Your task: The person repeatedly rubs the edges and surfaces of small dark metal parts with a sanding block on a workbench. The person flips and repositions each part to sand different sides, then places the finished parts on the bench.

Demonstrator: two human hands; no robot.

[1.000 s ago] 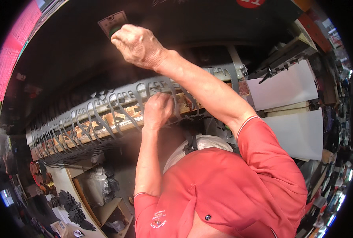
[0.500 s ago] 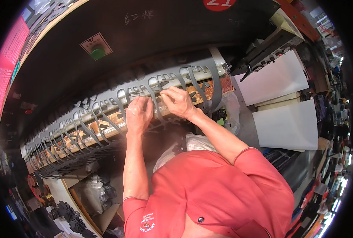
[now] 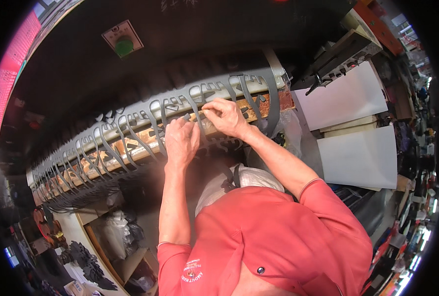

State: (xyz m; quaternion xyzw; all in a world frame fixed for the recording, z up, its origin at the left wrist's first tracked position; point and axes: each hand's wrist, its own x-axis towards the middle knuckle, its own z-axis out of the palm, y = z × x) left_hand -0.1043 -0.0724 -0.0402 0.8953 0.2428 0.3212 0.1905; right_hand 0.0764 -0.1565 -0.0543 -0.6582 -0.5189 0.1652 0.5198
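Observation:
A long grey sheet with rows of cut-out shapes and curved strips (image 3: 126,135) lies over the edge of a dark machine and hangs down toward me. My left hand (image 3: 182,142) is closed at this edge, its fingers pressed together. A small grey cut piece (image 3: 186,117) shows at its fingertips. Close by on the right, my right hand (image 3: 227,118) is closed in a pinch beside one curved strip. Whatever lies between those fingertips is hidden. Under the strips runs a worn brown-and-tan board (image 3: 143,136).
A black machine panel with a green button (image 3: 124,46) rises beyond the sheet. White boards (image 3: 360,157) stand at the right, below a control box (image 3: 343,61). Plastic bags (image 3: 123,232) fill a shelf at lower left. A pink basket (image 3: 15,74) is at far left.
My view has shifted slightly. The left hand has moved a little right and toward me along the sheet, and a small grey piece now shows at its fingertips. The right hand remains pinched.

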